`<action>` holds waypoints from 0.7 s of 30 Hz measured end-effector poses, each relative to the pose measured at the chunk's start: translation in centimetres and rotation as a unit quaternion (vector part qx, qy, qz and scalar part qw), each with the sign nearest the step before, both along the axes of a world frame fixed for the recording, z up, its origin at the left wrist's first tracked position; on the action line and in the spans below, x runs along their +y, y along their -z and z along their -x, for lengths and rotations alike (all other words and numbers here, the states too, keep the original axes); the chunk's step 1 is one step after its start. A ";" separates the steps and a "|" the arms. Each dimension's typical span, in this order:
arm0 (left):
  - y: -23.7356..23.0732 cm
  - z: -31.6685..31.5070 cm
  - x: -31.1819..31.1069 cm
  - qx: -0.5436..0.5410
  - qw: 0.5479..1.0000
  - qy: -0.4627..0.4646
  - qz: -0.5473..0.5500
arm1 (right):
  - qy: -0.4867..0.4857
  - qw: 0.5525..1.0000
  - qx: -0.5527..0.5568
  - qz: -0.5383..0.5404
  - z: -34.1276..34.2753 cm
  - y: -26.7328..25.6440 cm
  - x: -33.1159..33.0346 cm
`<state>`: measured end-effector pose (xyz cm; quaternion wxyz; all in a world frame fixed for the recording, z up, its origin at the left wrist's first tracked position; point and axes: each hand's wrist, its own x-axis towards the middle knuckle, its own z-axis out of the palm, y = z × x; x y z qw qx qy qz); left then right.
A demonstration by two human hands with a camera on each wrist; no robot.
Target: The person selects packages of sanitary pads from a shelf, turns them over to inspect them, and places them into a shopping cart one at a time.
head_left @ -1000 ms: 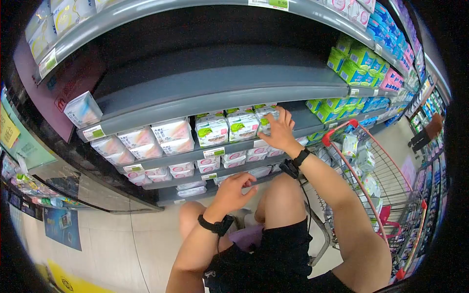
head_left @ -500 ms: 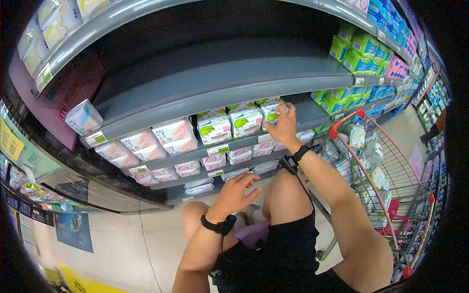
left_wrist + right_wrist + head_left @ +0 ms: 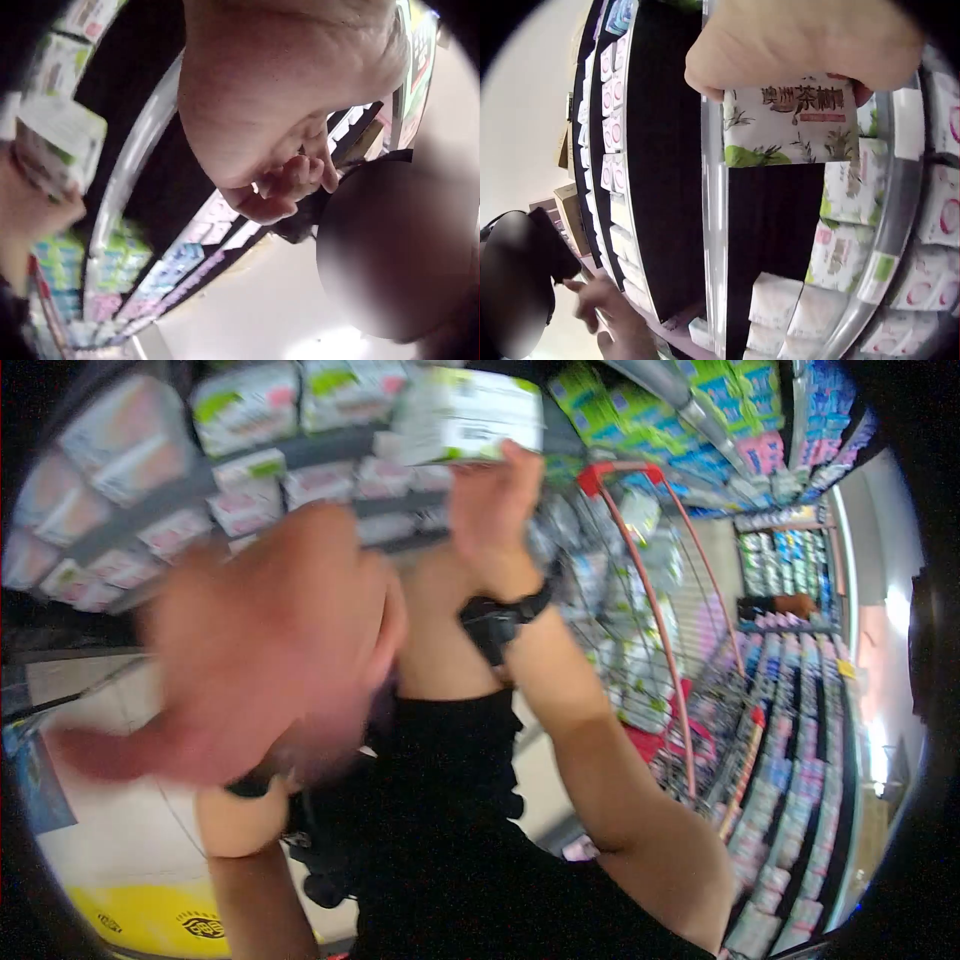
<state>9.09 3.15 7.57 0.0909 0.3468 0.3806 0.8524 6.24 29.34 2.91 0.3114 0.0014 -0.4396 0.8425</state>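
My right hand grips a white and green sanitary pad pack from below in the head view. Printed characters and leaf pictures show on the pack in the right wrist view, held in front of the shelf. Large and blurred, my left hand is raised close to the head camera. In the left wrist view the left hand has loosely bent fingers with nothing between them. Matching white and green packs stand on the shelf to the left of the held one.
A wire shopping cart with a red-topped frame stands at my right, with several packs inside. Shelves of green packs run behind it. Pink and white packs fill the lower shelf at left. A yellow floor mark lies at lower left.
The right hand has brought the pack off the shelf toward me. My left hand has risen from above the knees to near the head, and the head view has turned right.
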 end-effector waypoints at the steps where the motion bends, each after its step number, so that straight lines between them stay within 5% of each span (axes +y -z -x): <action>1: -0.3 -1.0 -0.7 0.006 1.000 0.007 -0.010 | -0.017 0.999 0.005 0.031 -0.4 1.8 -1.0; 6: -0.6 -5.1 -2.4 0.038 0.998 0.055 -0.017 | -0.142 0.984 -0.013 0.106 -2.6 1.4 -2.9; 21: -0.3 -7.0 -3.8 0.056 0.992 0.110 -0.012 | -0.159 0.978 -0.048 0.127 -2.3 0.7 -4.9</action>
